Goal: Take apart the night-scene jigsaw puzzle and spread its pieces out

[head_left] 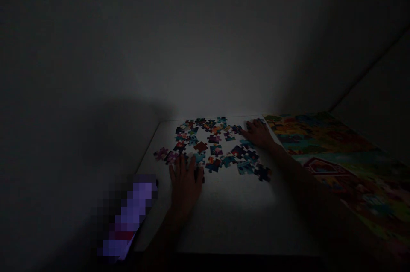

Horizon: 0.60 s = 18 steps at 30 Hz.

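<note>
Jigsaw puzzle pieces [200, 147] lie scattered over a white tabletop [230, 220], mostly dark blue, teal, purple and orange. My left hand [186, 182] rests palm down at the near left of the pieces, fingers spread, its fingertips touching some of them. A dark piece is partly covered beside its thumb. Farther back on the right, my right hand [259, 134] lies low over the table with its fingers apart. It touches the edge of the scattered pieces, and a piece [261, 121] shows just beyond its fingers.
A colourful illustrated sheet [320, 135] covers the surface to the right. At the left table edge a bright purple, pixelated object [131, 220] glows. Behind the table rises a pale wall [205, 50]. The scene is very dim.
</note>
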Motion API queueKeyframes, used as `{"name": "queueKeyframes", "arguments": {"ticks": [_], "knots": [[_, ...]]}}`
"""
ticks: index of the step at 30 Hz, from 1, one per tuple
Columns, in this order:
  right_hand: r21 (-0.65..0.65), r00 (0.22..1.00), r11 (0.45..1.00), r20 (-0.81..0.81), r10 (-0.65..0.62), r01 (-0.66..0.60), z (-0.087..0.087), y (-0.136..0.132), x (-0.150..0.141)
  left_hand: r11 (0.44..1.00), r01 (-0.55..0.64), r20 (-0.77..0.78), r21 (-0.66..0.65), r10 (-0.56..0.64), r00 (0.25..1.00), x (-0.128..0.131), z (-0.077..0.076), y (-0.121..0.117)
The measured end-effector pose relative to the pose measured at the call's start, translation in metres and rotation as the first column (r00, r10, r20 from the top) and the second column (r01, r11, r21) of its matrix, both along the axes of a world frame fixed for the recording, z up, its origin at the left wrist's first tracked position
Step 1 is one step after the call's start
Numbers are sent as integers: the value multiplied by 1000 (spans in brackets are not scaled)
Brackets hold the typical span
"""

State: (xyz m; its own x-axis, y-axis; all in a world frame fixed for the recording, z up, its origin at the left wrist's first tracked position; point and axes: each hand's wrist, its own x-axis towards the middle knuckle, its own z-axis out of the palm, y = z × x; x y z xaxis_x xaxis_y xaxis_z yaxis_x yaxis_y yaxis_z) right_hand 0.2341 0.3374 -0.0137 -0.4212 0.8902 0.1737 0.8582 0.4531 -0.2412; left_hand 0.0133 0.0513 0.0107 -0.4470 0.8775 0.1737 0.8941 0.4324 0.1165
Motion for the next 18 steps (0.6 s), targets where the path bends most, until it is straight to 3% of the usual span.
{"name": "queueKeyframes", "arguments": {"ticks": [4,10,14,18], "knots": [[-11,998,998,-28,64,-64,-10,-11,17,999,35,46,13,-35,998,-20,15,31],[32,998,998,-38,52,-51,-18,-49,32,998,-53,69,-40,56,996,-64,43,113],[38,998,998,-46,42,-40,-17,-71,36,997,-32,83,-68,37,996,-69,39,142],[28,999,1000,-33,6,-5,-15,-79,37,997,47,67,-66,-43,997,-46,29,141]]}}
